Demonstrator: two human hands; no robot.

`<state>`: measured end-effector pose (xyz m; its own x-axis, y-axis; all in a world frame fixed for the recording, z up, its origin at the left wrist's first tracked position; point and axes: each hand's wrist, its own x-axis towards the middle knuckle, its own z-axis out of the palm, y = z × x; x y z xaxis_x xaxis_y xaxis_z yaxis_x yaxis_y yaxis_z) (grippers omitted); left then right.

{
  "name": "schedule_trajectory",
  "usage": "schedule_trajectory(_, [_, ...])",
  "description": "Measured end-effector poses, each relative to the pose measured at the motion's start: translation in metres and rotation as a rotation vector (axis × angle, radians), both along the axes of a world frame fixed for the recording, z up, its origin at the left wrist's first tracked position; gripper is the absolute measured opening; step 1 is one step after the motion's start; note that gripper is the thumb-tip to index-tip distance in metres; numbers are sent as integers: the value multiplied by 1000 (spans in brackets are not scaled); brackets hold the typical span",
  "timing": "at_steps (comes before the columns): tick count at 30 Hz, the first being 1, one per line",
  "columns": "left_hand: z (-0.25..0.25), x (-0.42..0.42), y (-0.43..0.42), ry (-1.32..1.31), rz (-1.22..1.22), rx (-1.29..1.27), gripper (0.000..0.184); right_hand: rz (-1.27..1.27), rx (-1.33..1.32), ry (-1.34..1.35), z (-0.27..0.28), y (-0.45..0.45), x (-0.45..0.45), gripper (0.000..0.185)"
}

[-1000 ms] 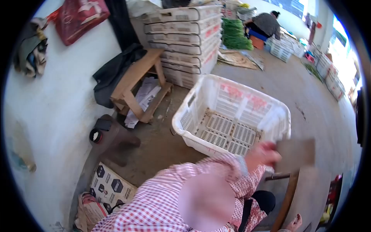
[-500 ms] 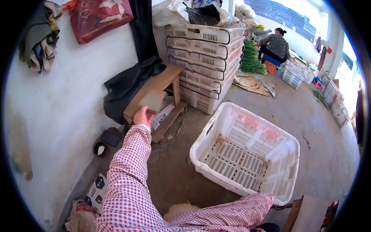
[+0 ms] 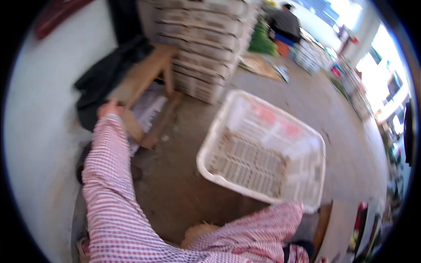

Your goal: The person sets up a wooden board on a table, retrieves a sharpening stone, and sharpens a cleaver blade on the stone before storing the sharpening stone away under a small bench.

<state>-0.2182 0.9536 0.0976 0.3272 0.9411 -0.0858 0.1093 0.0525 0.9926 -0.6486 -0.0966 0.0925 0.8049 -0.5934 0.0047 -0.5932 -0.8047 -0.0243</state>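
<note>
My left hand (image 3: 109,108) reaches out in a checked sleeve (image 3: 112,175) to the near end of a low wooden bench (image 3: 136,79). Its fingers touch the bench's edge but are smeared by motion, so whether they grip anything is unclear. The flat board is not distinguishable from the bench top. A dark cloth (image 3: 94,87) hangs over the bench's wall side. In front of my legs is a white plastic crate (image 3: 261,197), with slots in its floor and nothing inside. My right hand is out of view.
Stacked white crates (image 3: 199,48) stand beyond the bench. Papers (image 3: 148,105) lie under it. At the back, a person (image 3: 285,22) sits low near green bundles (image 3: 262,40) and another crate (image 3: 308,57). A wooden surface (image 3: 337,228) is at the lower right.
My left hand carried the flat board from the right over the crate to the bench, and is now at the bench's near end. The board is no longer distinct. The view has shifted.
</note>
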Motion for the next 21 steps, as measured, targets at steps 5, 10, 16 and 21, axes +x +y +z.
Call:
schedule_trajectory(5, [2,-21,-34,233,171,1128,35,-78,-164,-353,-2,46,16,19])
schedule_trajectory(10, [-58,-108,-268,-207,-996,417,9,-114,3,-552,-11,90,65,30])
schedule_trajectory(16, [-122,-232,-430,246,-2139,325,40,118,-136,-48,2,216,71,31])
schedule_trajectory(21, [-39,-139,-509,-255,-1877,982,30,-157,100,-722,-25,198,11,25])
